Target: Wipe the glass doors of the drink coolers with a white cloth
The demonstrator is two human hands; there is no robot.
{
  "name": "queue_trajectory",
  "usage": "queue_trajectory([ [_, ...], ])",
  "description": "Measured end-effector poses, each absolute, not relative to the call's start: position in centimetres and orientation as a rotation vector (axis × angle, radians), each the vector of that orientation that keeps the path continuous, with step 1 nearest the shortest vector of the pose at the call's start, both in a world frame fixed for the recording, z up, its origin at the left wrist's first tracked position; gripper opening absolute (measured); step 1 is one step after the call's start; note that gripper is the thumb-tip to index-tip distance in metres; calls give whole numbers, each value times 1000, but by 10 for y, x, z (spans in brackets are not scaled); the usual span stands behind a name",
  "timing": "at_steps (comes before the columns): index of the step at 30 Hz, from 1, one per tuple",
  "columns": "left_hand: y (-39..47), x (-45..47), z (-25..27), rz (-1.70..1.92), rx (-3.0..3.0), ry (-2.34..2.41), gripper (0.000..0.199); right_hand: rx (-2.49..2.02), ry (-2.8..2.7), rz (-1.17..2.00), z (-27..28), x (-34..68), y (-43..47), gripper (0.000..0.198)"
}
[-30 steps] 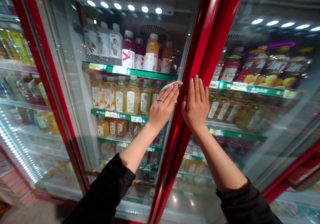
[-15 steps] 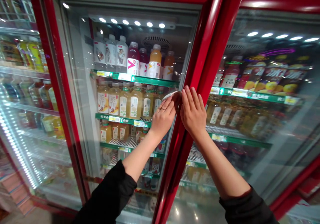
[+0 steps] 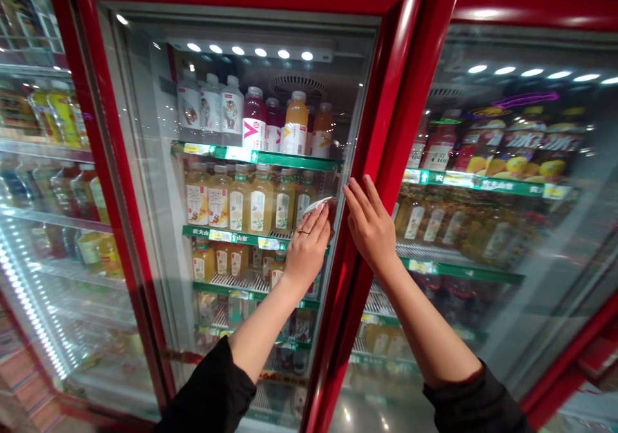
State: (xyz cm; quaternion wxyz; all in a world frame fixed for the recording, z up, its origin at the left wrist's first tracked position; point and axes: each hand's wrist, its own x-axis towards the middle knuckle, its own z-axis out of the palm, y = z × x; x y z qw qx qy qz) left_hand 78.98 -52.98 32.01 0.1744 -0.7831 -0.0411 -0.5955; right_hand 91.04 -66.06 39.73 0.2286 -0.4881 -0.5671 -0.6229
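Observation:
My left hand [image 3: 308, 243], a ring on one finger, presses a folded white cloth [image 3: 316, 206] against the glass door [image 3: 159, 111] of a red-framed drinks fridge. Only the cloth's upper edge shows; the palm covers the rest. To its right, my right hand [image 3: 371, 227] rests on the red door frame [image 3: 386, 130] where two doors meet. Its fingers are stretched out and it holds nothing. Behind the glass, bottles of tea [image 3: 261, 204] stand level with my left hand.
White, purple and orange drink bottles [image 3: 253, 124] line the shelf above. A second fridge door [image 3: 483, 227] is on the right, with bottles behind it. Another lit cooler [image 3: 48, 195] stands at the left. Stacked boxes [image 3: 33, 381] sit low at the left edge.
My left hand has slid left and slightly down on the glass with the cloth, away from the door frame. My right hand stays on the frame, a little lower in view.

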Motion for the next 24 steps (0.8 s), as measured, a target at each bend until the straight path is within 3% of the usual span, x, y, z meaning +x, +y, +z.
queue_trajectory([
  [2,-525,791,335,-1651,-2233,-92,63,-1328,-1571,-1708,398,911,-663,81],
  [6,-500,771,367,-1739,-2259,-200,86,-1338,-1619,-1645,396,912,-667,78],
  [10,-486,750,350,-1859,-2240,-357,97,-1314,-1588,-1552,386,904,-660,78],
  [15,-504,760,325,-1809,-2269,-349,96,-1272,-1397,-1476,372,888,-632,79],
  [20,-498,768,367,-1630,-2221,-157,86,-1248,-1371,-1526,367,885,-623,79],
  [24,-481,751,379,-1687,-2196,-209,92,-1248,-1352,-1575,367,884,-626,77],
])
